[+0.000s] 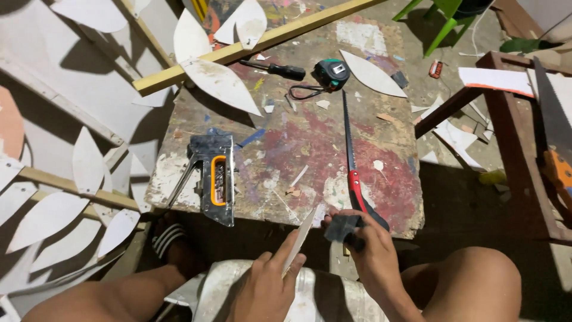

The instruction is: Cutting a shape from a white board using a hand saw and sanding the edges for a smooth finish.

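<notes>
My left hand (265,286) grips a thin white leaf-shaped cutout (300,238) edge-on, its tip pointing up toward the table's front edge. My right hand (369,250) is closed around a small dark block (342,228), held close against the cutout's upper edge. Both hands hover above my lap, just in front of the paint-stained wooden table (298,149). A folding saw with a red and black handle (354,173) lies on the table just above my right hand.
A metal staple gun (213,179) sits at the table's front left. A screwdriver (274,68), a tape measure (331,73) and white leaf cutouts (223,83) lie at the back beside a wooden batten (250,45). More cutouts hang on the left; a handsaw (554,131) rests right.
</notes>
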